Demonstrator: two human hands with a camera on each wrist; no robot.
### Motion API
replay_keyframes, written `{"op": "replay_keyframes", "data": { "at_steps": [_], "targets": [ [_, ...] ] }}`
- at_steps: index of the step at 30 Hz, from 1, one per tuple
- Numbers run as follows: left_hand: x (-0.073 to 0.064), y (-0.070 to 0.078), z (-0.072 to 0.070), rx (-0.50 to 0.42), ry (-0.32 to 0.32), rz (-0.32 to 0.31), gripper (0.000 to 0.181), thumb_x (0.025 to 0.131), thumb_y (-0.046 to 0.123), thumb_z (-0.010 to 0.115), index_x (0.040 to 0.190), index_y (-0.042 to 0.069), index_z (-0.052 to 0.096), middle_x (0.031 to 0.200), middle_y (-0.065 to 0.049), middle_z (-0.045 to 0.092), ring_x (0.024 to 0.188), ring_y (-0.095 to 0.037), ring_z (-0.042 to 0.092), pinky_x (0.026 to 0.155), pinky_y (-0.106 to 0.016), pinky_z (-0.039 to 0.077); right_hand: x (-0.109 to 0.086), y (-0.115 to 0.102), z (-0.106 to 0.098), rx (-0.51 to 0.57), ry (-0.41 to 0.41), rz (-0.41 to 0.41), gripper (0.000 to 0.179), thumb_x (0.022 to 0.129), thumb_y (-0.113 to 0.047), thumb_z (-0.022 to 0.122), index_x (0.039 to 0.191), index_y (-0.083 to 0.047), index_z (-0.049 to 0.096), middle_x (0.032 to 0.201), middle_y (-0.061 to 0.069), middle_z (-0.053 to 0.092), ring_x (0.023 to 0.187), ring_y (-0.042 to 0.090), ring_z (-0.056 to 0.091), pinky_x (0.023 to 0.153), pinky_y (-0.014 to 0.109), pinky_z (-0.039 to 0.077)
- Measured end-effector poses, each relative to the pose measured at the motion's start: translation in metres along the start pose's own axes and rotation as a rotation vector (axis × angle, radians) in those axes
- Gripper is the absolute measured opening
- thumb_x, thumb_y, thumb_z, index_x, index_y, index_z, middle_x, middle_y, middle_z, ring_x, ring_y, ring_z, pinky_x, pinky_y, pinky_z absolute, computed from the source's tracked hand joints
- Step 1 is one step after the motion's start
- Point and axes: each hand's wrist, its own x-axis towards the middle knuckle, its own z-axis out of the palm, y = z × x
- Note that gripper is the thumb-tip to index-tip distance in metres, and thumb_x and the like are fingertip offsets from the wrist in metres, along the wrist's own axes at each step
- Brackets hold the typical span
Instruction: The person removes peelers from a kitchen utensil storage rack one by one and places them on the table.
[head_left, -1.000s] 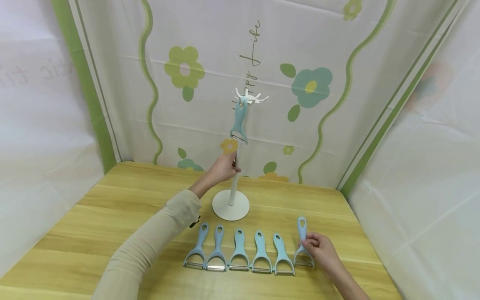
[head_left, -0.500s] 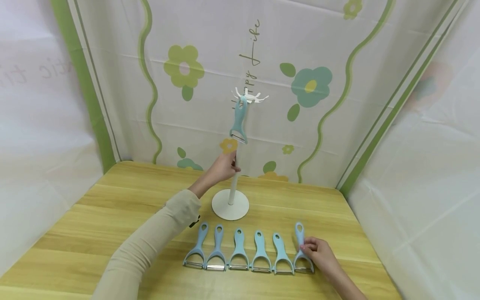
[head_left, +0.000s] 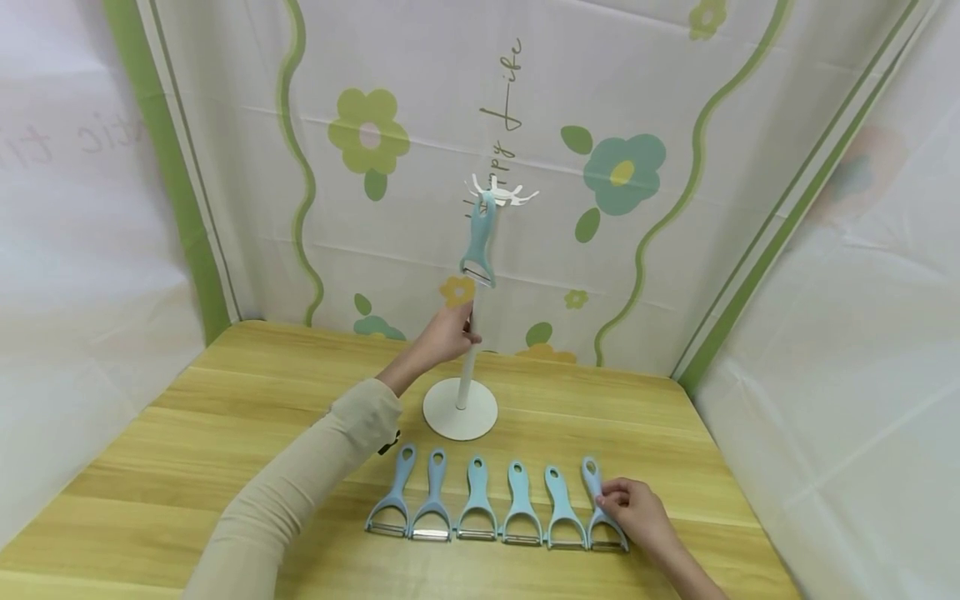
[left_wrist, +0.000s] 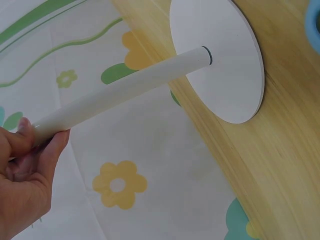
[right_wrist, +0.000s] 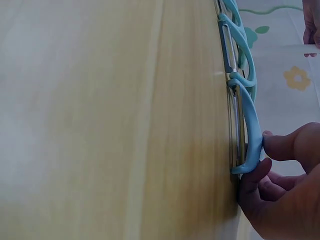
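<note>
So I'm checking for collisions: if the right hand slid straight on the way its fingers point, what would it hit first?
Probably the neighbouring peeler. The right hand pinches the rightmost peeler, fingers pointing left along the row. Depth is unclear, so it might pass just above it.

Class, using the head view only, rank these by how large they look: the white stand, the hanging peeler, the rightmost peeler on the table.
1. white stand
2. hanging peeler and rightmost peeler: alike in apparent size, so unranked; the right hand covers part of the latter.
</note>
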Motion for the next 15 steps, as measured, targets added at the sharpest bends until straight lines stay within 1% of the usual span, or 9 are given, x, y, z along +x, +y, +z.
{"op": "replay_keyframes", "data": {
  "at_steps": [5,7,9,12,15],
  "targets": [
    [-0.001,0.0,-0.001,0.0,-0.002,0.002,0.028,0.092,0.001,0.068,0.117,0.002,0.057,0.106,-0.016,0.068,0.101,-0.029,0.071,0.082,-0.036,0.061,0.0,-0.003,0.0,-0.048,0.014,0.001,0.022,0.085,-0.007,0.073,0.103,0.004,0.069,0.077,0.002,0.068,0.072,0.012,0.06,0.061,0.021,0.048],
    [-0.001,-0.001,-0.001,-0.004,-0.005,0.014,0.027,0.092,0.001,0.068,0.117,0.002,0.057,0.106,-0.016,0.068,0.101,-0.029,0.071,0.082,-0.035,0.062,-0.001,-0.004,-0.001,-0.064,0.016,-0.008,0.023,0.084,-0.008,0.074,0.103,0.003,0.069,0.077,0.002,0.066,0.071,0.013,0.058,0.06,0.021,0.047],
    [-0.001,-0.004,-0.001,-0.019,-0.011,0.041,0.027,0.092,0.001,0.068,0.117,0.002,0.057,0.106,-0.015,0.069,0.101,-0.029,0.072,0.082,-0.035,0.062,-0.001,-0.004,-0.002,-0.077,0.015,-0.015,0.023,0.084,-0.008,0.075,0.103,0.003,0.07,0.078,0.003,0.065,0.071,0.013,0.057,0.059,0.022,0.046],
    [0.0,-0.009,-0.001,-0.078,-0.046,0.086,0.023,0.094,0.0,0.065,0.115,0.0,0.057,0.105,-0.016,0.069,0.101,-0.029,0.072,0.082,-0.034,0.061,0.0,-0.002,-0.003,-0.089,0.013,-0.01,0.024,0.083,-0.01,0.076,0.103,0.001,0.069,0.08,0.003,0.064,0.071,0.013,0.057,0.059,0.022,0.046],
    [0.001,-0.012,-0.003,-0.156,-0.104,0.107,0.021,0.097,-0.004,0.056,0.117,-0.001,0.056,0.109,-0.018,0.069,0.104,-0.029,0.071,0.087,-0.035,0.06,0.002,-0.001,-0.006,-0.085,0.009,-0.003,0.024,0.085,-0.011,0.076,0.105,0.001,0.068,0.084,0.004,0.066,0.074,0.013,0.058,0.059,0.022,0.048]
  ]
}}
